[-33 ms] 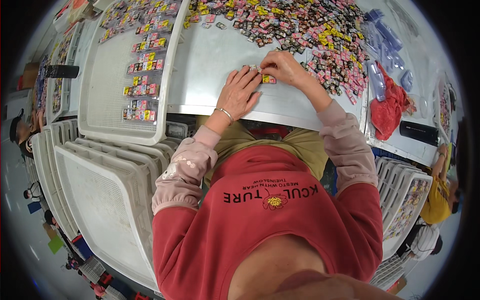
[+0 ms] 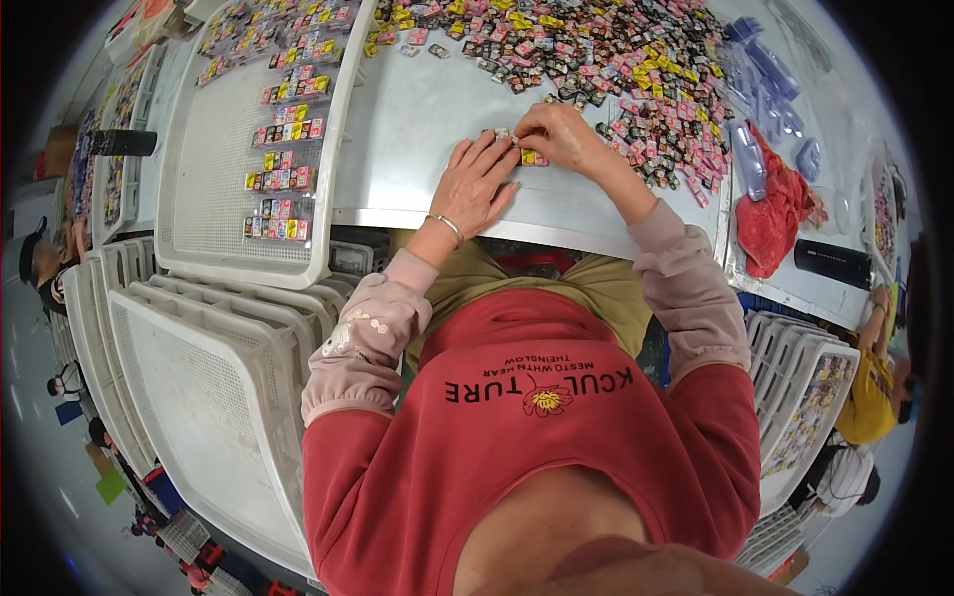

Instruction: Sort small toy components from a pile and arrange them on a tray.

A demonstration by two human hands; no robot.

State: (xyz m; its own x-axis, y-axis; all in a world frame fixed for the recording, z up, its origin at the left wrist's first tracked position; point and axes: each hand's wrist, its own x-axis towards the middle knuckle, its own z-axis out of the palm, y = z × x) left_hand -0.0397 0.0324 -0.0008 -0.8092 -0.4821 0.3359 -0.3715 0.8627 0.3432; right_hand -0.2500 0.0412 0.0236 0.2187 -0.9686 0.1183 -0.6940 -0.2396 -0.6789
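On the pale metal table [image 2: 397, 184], a short row of small coloured pieces [image 2: 534, 158], yellow and pink, shows between my hands. My left hand [image 2: 477, 184] lies over its left part, fingers stretched out and slightly apart, their tips at the row's far edge. My right hand [image 2: 564, 137] bends over the same row from the right. Its thumb and fingertips are pinched together close to my left fingertips, and whatever is in the pinch is hidden. Beyond them spreads a large heap of small pink, black and yellow pieces [image 2: 556, 60].
At left stands a white mesh tray [image 2: 214, 149] with several clear packs of coloured pieces [image 2: 278, 179]. More white trays [image 2: 189, 368] are stacked below it. A red cloth [image 2: 770, 214], clear plastic covers [image 2: 770, 74] and a black cylinder [image 2: 833, 264] lie at right. Co-workers sit farther off.
My right hand has shifted very slightly toward me, still pinching at the row. The left hand and the things around it look the same.
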